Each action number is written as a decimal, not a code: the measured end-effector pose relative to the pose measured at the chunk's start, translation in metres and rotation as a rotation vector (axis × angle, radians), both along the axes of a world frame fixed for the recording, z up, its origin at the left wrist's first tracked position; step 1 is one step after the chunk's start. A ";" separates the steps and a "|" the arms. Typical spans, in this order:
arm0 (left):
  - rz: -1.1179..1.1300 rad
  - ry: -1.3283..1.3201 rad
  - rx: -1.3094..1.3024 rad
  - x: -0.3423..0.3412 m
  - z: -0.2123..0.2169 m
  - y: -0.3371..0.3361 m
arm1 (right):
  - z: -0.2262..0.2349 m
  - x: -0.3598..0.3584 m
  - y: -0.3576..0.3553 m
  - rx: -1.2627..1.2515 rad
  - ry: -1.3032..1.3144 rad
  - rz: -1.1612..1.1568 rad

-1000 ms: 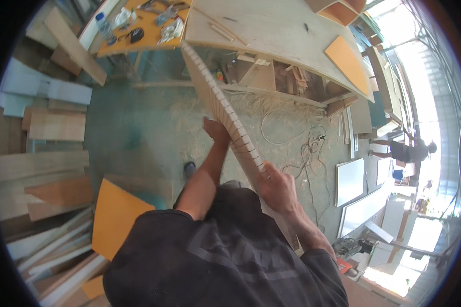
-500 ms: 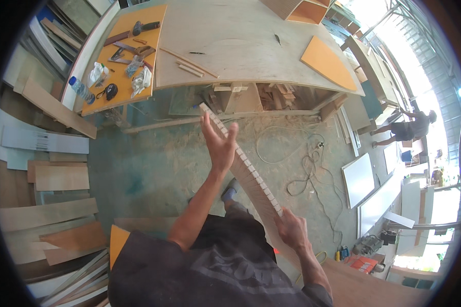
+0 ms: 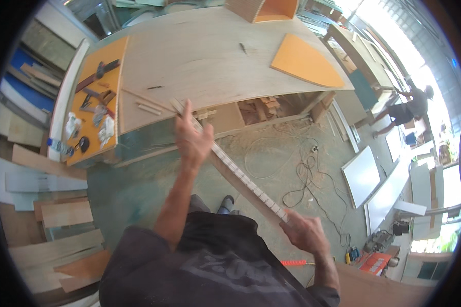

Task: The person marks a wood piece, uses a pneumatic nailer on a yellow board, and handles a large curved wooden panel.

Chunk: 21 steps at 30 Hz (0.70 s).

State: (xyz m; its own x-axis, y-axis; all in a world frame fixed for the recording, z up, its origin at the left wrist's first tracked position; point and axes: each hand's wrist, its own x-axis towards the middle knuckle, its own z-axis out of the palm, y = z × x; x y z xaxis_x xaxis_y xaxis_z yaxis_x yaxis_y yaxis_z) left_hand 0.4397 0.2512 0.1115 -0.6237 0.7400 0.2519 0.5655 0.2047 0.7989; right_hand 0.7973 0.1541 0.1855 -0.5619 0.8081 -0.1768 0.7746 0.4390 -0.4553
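Left hand [image 3: 192, 139] wrapped round the upper part of a notched strip [image 3: 241, 174], right hand [image 3: 305, 233] clamped on its lower end; strip slanting from tabletop [image 3: 200, 56] edge over sawdust floor [image 3: 138, 189].

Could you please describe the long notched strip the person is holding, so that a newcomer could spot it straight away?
Start at the big pale plywood workbench filling the upper middle. A long, narrow strip runs diagonally from its front edge down toward the person, gripped by the left hand near the far end and the right hand at the near end. Unlike the plain offcuts around, its edge shows evenly spaced notches.
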 end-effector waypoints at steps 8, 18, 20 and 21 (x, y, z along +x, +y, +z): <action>0.170 0.203 0.338 -0.079 0.184 0.112 | 0.111 -0.060 0.150 0.415 0.160 0.116; 0.199 0.254 0.137 -0.325 0.156 0.366 | 0.133 -0.276 0.367 0.340 0.025 0.006; 0.228 0.217 0.086 -0.334 0.158 0.401 | 0.127 -0.303 0.396 0.368 0.025 0.009; 0.208 0.166 0.085 -0.346 0.157 0.408 | 0.123 -0.316 0.407 0.364 0.023 0.000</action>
